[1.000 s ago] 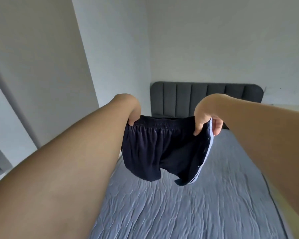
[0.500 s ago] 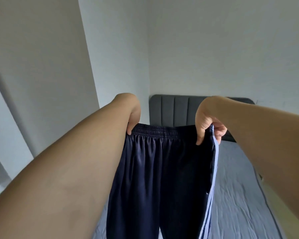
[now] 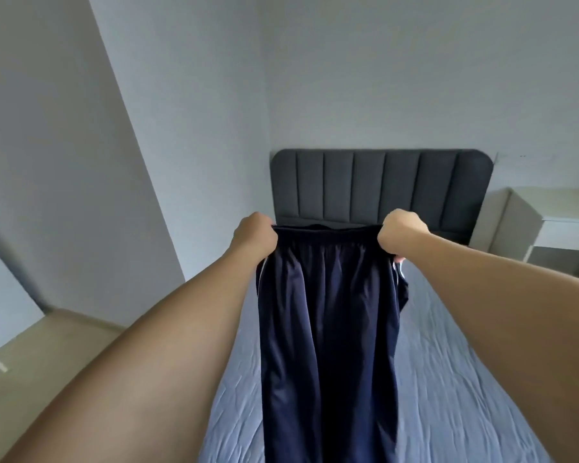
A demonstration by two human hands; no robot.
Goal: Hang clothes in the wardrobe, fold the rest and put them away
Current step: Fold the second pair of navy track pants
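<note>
Navy track pants (image 3: 328, 329) with white side stripes hang full length in front of me, over the bed. My left hand (image 3: 254, 237) grips the left end of the elastic waistband. My right hand (image 3: 402, 233) grips the right end, fingers curled into the fabric. The waistband is stretched flat between the two hands. The lower ends of the legs run out of the bottom of the frame.
A bed with a wrinkled blue-grey sheet (image 3: 465, 379) lies below, with a dark padded headboard (image 3: 375, 185) against the far wall. A white desk (image 3: 562, 228) stands at the right. Beige floor (image 3: 47, 355) and a white wall lie to the left.
The pants have dropped from a bunched bundle to hanging straight. Both hands moved outward and forward, pulling the waistband taut. The view tilted down, showing more bed and floor.
</note>
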